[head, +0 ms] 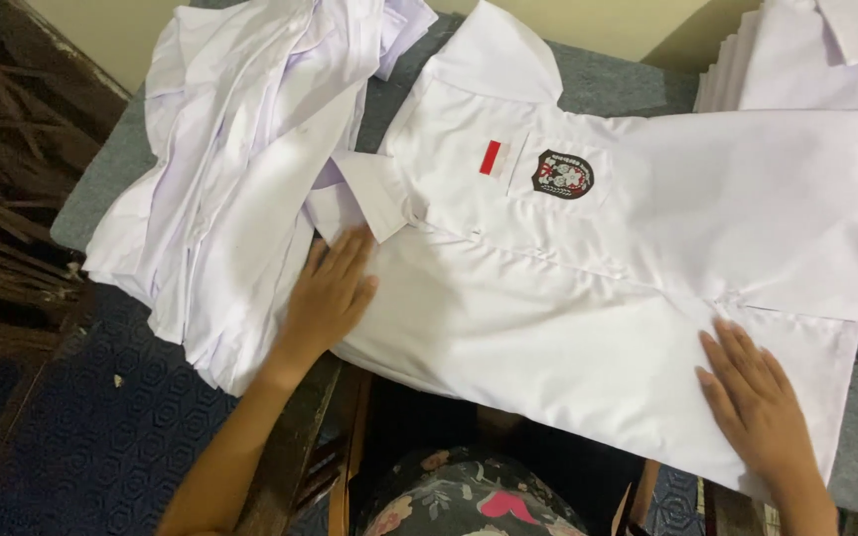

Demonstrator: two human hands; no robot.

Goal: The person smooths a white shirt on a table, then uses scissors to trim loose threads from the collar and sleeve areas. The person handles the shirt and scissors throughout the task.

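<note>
both hands flat on a white uniform shirt

white short-sleeved uniform shirt [588,298] lies spread front-up across a grey padded table [598,84], collar toward the left of the view, hem toward the right; chest pocket carries a dark round badge [562,175], with a small red and white patch [491,157] just beside it; button placket runs across the middle of the shirt, closed

left hand [328,296] lies palm down, fingers together and extended, on the shirt near the collar [374,194], at the near edge of the fabric; it grips nothing, just presses flat; the left forearm comes up from the bottom of the view

right hand [755,402] lies palm down on the lower part of the shirt near the hem, fingers straight and slightly spread; holds nothing, flat on the cloth

to the left, touching the shirt's collar end, a loose heap of white shirts [240,149] hangs over the table edge; at top right a neat stack of folded white shirts [806,60], well apart from both hands; blue patterned carpet [101,427] below on the left; dark wooden furniture [2,179] at far left; the person's floral-print clothing [469,501] shows at the bottom centre
</note>
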